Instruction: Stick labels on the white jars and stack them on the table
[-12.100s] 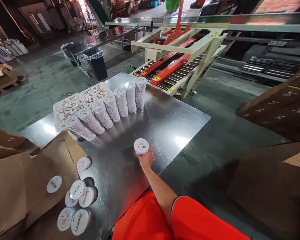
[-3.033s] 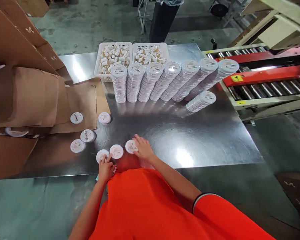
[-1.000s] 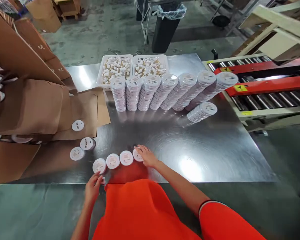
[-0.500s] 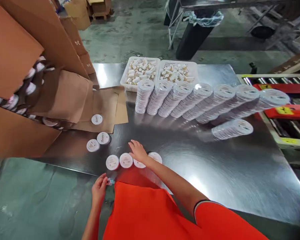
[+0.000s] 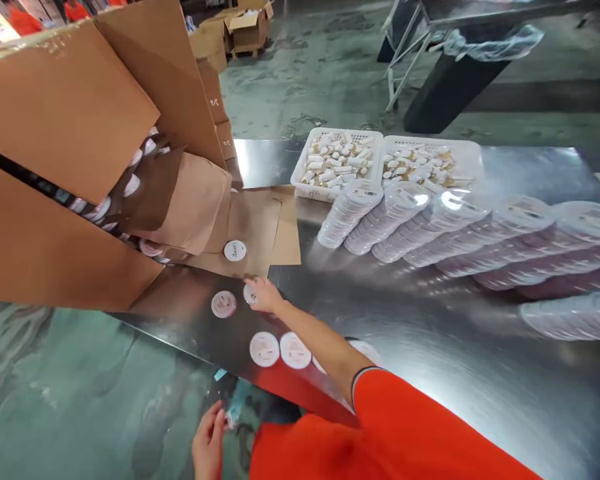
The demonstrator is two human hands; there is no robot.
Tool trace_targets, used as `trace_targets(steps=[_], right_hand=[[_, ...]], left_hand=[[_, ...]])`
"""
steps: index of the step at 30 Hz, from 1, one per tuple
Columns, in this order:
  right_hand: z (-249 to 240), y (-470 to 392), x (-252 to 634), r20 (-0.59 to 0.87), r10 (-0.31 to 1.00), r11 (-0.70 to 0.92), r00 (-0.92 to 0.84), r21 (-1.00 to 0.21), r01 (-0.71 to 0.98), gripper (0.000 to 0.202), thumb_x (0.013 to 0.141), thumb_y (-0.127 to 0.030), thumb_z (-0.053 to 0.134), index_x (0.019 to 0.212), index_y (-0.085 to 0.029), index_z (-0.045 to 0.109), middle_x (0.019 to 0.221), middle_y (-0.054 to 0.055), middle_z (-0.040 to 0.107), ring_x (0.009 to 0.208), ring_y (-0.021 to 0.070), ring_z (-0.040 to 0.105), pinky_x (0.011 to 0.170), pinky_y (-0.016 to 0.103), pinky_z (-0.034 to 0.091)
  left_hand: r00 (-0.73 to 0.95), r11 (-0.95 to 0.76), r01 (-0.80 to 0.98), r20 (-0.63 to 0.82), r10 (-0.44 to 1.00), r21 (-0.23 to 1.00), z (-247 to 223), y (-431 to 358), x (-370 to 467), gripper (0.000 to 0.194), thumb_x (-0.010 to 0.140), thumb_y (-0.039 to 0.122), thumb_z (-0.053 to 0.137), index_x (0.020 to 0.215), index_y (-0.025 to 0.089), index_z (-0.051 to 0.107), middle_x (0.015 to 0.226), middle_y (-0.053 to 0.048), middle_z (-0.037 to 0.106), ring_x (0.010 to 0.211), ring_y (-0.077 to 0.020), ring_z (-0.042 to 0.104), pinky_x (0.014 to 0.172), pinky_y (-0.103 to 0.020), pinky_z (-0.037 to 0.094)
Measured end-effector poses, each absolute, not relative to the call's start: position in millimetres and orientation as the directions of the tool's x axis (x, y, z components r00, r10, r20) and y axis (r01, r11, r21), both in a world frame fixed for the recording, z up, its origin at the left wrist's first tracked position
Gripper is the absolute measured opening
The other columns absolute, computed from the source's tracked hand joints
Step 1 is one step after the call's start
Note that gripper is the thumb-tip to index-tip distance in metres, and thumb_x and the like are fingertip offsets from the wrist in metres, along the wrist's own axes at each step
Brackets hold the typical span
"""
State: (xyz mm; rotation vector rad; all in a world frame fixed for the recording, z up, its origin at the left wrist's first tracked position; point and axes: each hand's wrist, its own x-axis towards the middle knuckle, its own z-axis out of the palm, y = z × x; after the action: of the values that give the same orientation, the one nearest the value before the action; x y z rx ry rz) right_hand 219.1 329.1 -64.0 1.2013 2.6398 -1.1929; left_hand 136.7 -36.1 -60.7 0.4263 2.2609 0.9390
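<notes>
My right hand (image 5: 263, 295) reaches across the metal table with its fingers closed on a round jar (image 5: 251, 294) with a white, black-lettered lid, partly hidden by the hand. Just left of it stands a second round jar (image 5: 223, 305). Below my right forearm, a row of white-topped round jars (image 5: 265, 349) lines the near edge, some covered by the arm. Off the table's edge, my left hand (image 5: 209, 437) is low down, thumb and fingers pinched together. A small pinkish and teal piece (image 5: 233, 417) shows at its fingertips, too blurred to name.
A large open cardboard box (image 5: 70, 227) with jars inside fills the left. One jar (image 5: 235, 251) rests on flat cardboard (image 5: 253, 220). White baskets (image 5: 310, 191) of small white-capped bottles stand at the back. Several leaning stacks of clear round plastic pieces (image 5: 430, 230) occupy the right.
My right hand has moved from the row near the edge to the lettered jar beside the cardboard. The view has swung left. My left hand sits lower, still pinched.
</notes>
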Motion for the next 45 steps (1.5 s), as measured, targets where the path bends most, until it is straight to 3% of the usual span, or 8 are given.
trace_targets(steps=[4,6,8,15,20,26,33,45], right_hand=[[-56,336,336,-0.463,0.685,-0.219,-0.563,-0.867,0.447,0.054,0.094,-0.035,0.043,0.147,-0.023,0.037,0.134,0.012,0.061,0.113,0.0243,0.065,0.089,0.043,0.055],[-54,329,405,-0.534,0.698,-0.518,-0.477,-0.837,0.179,0.047,0.097,-0.039,0.033,0.139,-0.021,0.044,0.131,0.014,0.063,0.111,0.0249,0.066,0.085,0.045,0.057],[-54,316,468,-0.573,0.749,-0.603,-0.334,-0.798,0.018,0.044,0.093,-0.040,0.040,0.133,-0.022,0.048,0.128,0.013,0.065,0.110,0.0257,0.067,0.084,0.047,0.058],[-67,258,610,-0.509,0.853,-0.522,0.118,-0.820,0.236,0.050,0.079,-0.034,0.064,0.127,-0.023,0.056,0.114,0.007,0.070,0.100,0.0245,0.068,0.084,0.044,0.058],[-68,245,645,-0.471,0.851,-0.155,-0.233,-0.649,0.745,0.046,0.074,-0.020,0.066,0.120,-0.024,0.069,0.122,0.005,0.070,0.116,0.0259,0.064,0.101,0.041,0.050],[-64,250,611,-0.490,0.812,0.032,-0.317,-0.504,0.863,0.060,0.068,0.000,0.062,0.120,-0.030,0.069,0.130,0.005,0.065,0.125,0.0278,0.056,0.107,0.050,0.041],[-75,182,601,-0.379,0.876,-0.397,0.297,-0.220,0.891,0.096,0.070,-0.040,0.079,0.152,-0.018,0.035,0.149,0.023,0.041,0.134,0.0394,0.040,0.101,0.052,0.042],[-73,191,598,-0.399,0.907,-0.001,-0.134,-0.319,0.948,0.103,0.070,-0.023,0.075,0.158,-0.020,0.022,0.157,0.015,0.037,0.138,0.0331,0.037,0.108,0.044,0.034]], left_hand=[[-0.720,0.714,-0.015,-0.503,0.478,0.700,-64,-32,137,0.053,0.066,0.071,0.058,0.079,0.022,0.075,0.091,-0.009,0.080,0.086,-0.0318,0.076,0.078,-0.039,0.063],[-0.686,0.720,0.044,-0.504,0.526,0.692,-66,-21,138,0.048,0.072,0.065,0.056,0.084,0.022,0.075,0.093,-0.007,0.080,0.085,-0.0303,0.076,0.079,-0.038,0.063],[-0.641,0.698,0.127,-0.479,0.600,0.705,-66,-5,137,0.047,0.074,0.062,0.054,0.088,0.022,0.075,0.100,-0.007,0.080,0.087,-0.0299,0.076,0.081,-0.038,0.062],[-0.426,0.580,0.456,-0.406,0.808,0.675,-30,62,156,0.057,0.062,0.073,0.059,0.087,0.025,0.078,0.103,-0.007,0.079,0.101,-0.0339,0.072,0.085,-0.041,0.060],[-0.291,0.446,0.567,-0.338,0.895,0.693,-5,81,192,0.066,0.062,0.085,0.053,0.062,0.024,0.076,0.114,-0.012,0.076,0.106,-0.0352,0.070,0.092,-0.043,0.056],[-0.244,0.383,0.628,-0.296,0.924,0.678,7,81,211,0.070,0.062,0.090,0.051,0.060,0.024,0.076,0.110,-0.012,0.077,0.102,-0.0343,0.071,0.092,-0.043,0.056],[-0.336,0.449,0.589,-0.301,0.892,0.672,14,71,206,0.070,0.063,0.085,0.054,0.077,0.021,0.078,0.108,-0.012,0.077,0.091,-0.0317,0.073,0.086,-0.042,0.059],[-0.221,0.178,0.666,-0.036,0.975,0.724,76,114,251,0.037,0.085,0.054,0.055,0.084,0.023,0.075,0.100,-0.004,0.077,0.092,-0.0216,0.071,0.079,-0.028,0.055]])
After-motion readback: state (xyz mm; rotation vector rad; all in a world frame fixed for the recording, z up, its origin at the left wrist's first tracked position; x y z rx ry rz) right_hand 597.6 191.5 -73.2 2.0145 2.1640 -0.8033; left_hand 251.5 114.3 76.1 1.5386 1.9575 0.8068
